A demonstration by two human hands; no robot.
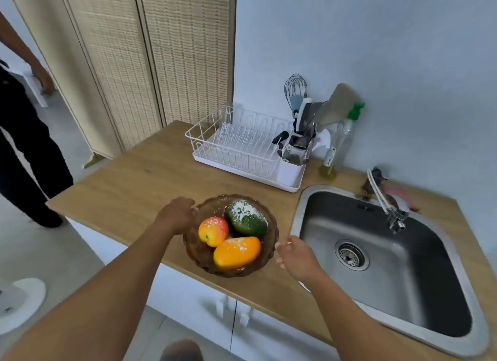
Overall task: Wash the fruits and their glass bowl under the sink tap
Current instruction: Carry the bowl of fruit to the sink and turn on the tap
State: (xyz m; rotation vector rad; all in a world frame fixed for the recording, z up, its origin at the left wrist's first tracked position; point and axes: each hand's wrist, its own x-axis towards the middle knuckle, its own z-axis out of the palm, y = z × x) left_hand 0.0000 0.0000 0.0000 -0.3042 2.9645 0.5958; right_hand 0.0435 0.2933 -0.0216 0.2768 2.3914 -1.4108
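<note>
Lower centre: my left hand (177, 216) curls its fingers over the left rim of the brown scalloped glass bowl (271, 227). My right hand (294, 256), fingers bent, is at the right rim, grip unclear.

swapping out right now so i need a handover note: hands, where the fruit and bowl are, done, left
Left hand grips the glass bowl at its left rim; right hand is at the right rim, grip unclear.
Bowl sits on the counter, left of the sink, holding a red-yellow fruit, a green fruit and an orange fruit, all dusted white.
Done: nothing washed; no water seen at the tap.
Left: move bowl to the sink, run the tap, rinse each fruit and the bowl.
</note>
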